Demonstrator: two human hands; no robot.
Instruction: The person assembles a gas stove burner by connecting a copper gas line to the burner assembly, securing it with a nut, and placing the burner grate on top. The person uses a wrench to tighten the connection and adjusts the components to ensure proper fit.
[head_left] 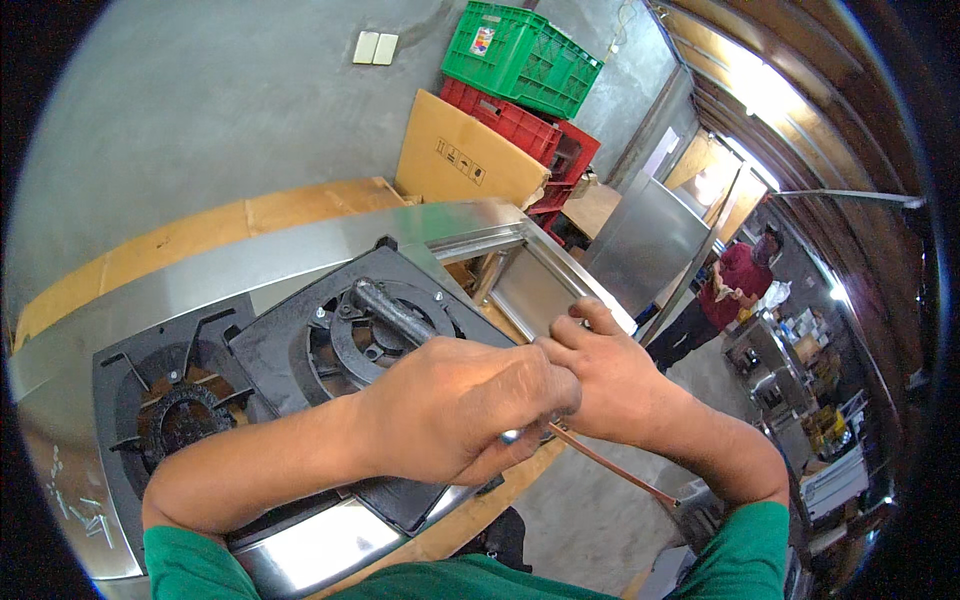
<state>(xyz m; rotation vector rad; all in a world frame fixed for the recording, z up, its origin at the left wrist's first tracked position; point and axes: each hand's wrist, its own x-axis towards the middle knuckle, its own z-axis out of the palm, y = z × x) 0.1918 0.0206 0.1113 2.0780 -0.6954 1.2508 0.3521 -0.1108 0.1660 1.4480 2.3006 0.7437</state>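
The left hand (465, 405) lies curled over the front edge of a black cast-iron burner plate (290, 350), its fingers folded down and closed around a small shiny metal part that just peeps out beneath them; what that part is cannot be told. The right hand (610, 375) sits just beside it, touching the left knuckles, its fingers bent and pinched together at the same spot, the index finger lifted toward the steel frame behind. A thin copper tube (610, 465) runs out from under the two hands, slanting down and to the right over the concrete floor, well clear of the bench.

The burner plate rests tilted on a stainless steel stove body (200, 275), and in its round opening lies a dark burner pipe (395, 312) set at an angle. To the left a second black pan support (165, 400) sits in its own opening. The stove body stands on a wooden bench (180, 235). Behind, against the grey wall, lean a flat cardboard box (460, 150), red crates (520, 125) and a green crate (520, 55) stacked on top. Far right, well apart, stands a person in a dark red shirt (735, 285)
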